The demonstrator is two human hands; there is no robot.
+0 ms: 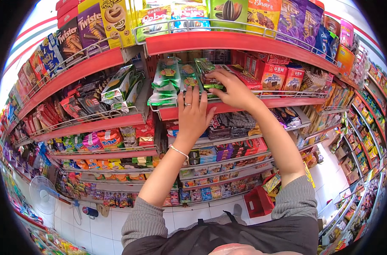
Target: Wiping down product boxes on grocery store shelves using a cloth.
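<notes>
My left hand (193, 113), with a ring and a beaded bracelet, reaches onto a red-edged shelf (209, 106). Its outstretched fingertips rest on the front of a green snack packet (189, 78). Just to the right, my right hand (233, 87) has its fingers and thumb around the front end of a green and brown snack packet (207, 70). The hand covers part of that packet's right side. Left of both hands, a silvery green packet (167, 71) lies on top of another one. Red packs (244, 76) lie behind and right of my right hand.
A wire rail (289, 93) runs along the shelf's front. Overhead, a red shelf edge (238, 43) carries upright snack bags. UBM biscuit boxes (274, 76) stand at the right. Below are more stocked shelves, a red crate (258, 202) on the floor, and a fan (44, 195) at lower left.
</notes>
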